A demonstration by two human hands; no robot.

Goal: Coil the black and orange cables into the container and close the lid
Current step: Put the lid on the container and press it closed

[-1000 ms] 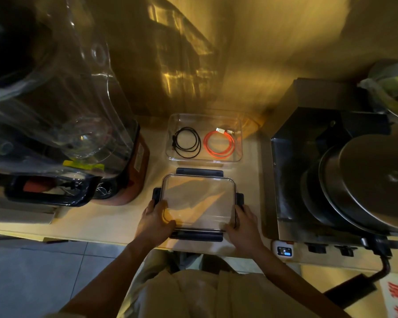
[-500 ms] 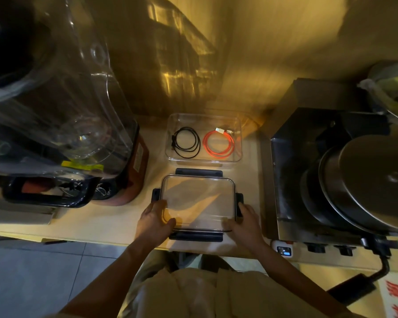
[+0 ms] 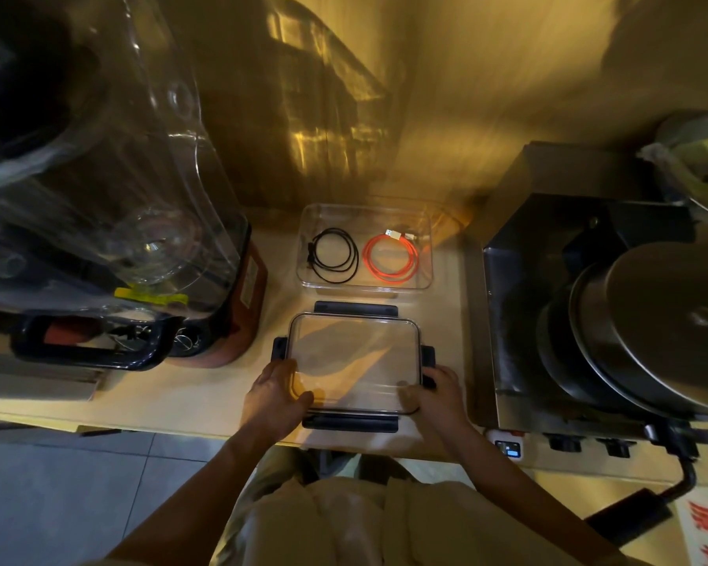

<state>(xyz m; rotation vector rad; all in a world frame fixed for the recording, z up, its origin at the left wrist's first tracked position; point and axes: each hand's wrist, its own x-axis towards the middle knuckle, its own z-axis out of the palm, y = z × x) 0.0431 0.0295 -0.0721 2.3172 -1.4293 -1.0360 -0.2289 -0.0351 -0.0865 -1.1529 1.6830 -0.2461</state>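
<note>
Coiling looks finished, so by my reading the step in hand is the closing one: getting the lid (image 3: 354, 363) off the counter (image 3: 189, 396) and onto the container (image 3: 364, 284).

Starting at the left, a big blender (image 3: 111, 239) crowds that end of the counter and plays no part. Next comes the person's left hand (image 3: 274, 396), curled over the lid's near-left corner, thumb lying on the clear top and fingers wrapped down the side beside the dark left latch; the hand is partly closed in a grasp on the lid's edge. The lid itself lies flat near the counter's front edge, its four dark latch flaps splayed outward. Just behind it sits the clear container, open-topped, with the black cable (image 3: 336, 255) looped in its left half and the orange cable (image 3: 391, 259) looped in its right half, the two coils close but apart. The right hand (image 3: 436, 392) mirrors the left, gripping the lid's near-right corner with fingers up against the right latch. Further right stands a steel appliance (image 3: 556, 304), quite near that hand.

The next move, I would judge, calls for lifting the lid level with both hands, carrying it back over the container, squaring it to the rim, and pressing the flaps down. The flaps hanging loose could catch on the rim if it goes down crooked.
</note>
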